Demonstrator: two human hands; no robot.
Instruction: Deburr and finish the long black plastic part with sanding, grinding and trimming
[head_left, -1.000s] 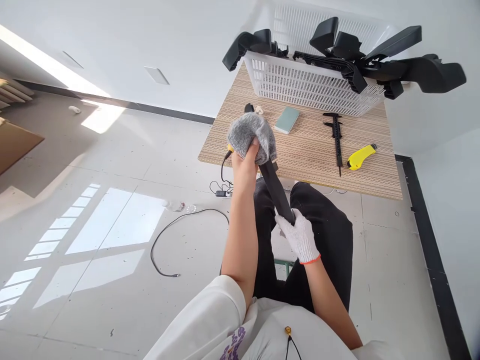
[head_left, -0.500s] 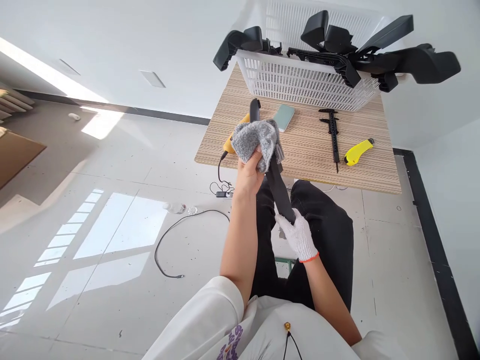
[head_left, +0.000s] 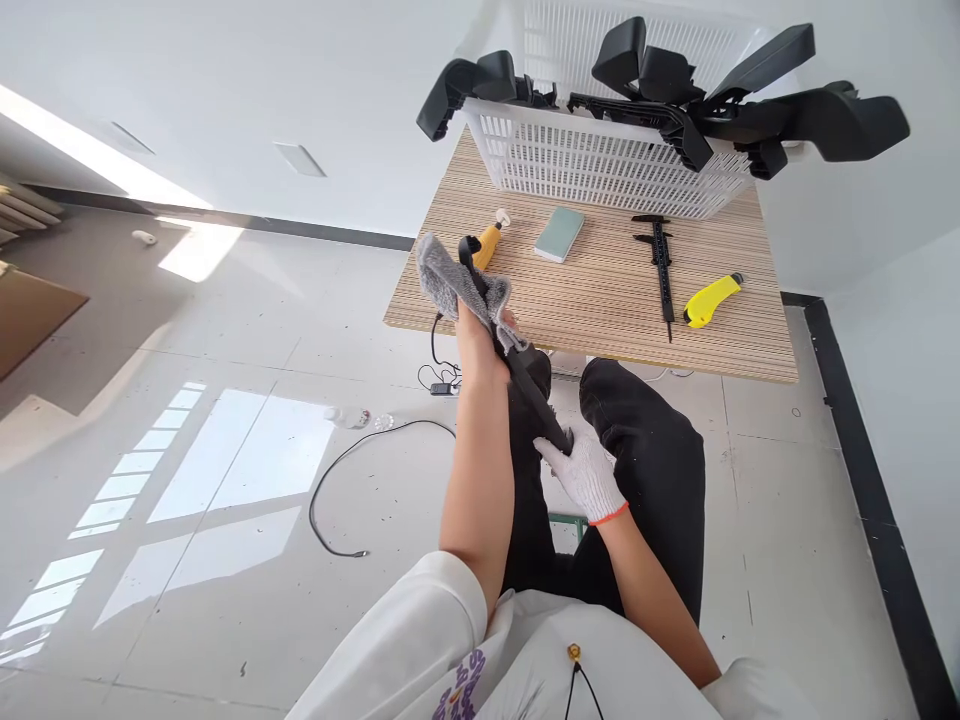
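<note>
A long black plastic part (head_left: 534, 392) slants over my knees, its hooked upper end near the table's front left. My bare left hand (head_left: 480, 335) is closed around a grey cloth (head_left: 454, 278), which wraps the part's upper stretch; the fingers are partly hidden by cloth and part. In a white knitted glove with an orange cuff, my right hand (head_left: 583, 470) grips the lower end of the black part. Just behind the cloth lies a yellow power tool (head_left: 487, 246) with a round white tip.
On the wooden table (head_left: 600, 300) are a green box-like item (head_left: 559, 234), a black caliper (head_left: 663, 270) and a yellow cutter (head_left: 712, 300). Behind them, a white basket (head_left: 585, 160) holds several black parts (head_left: 757, 120). A black cable (head_left: 330, 475) lies on the floor.
My left hand and the cloth have shifted left, and the cloth has opened out. The black part has turned, showing a narrower side. My right hand has moved slightly left, still gripping its lower end.
</note>
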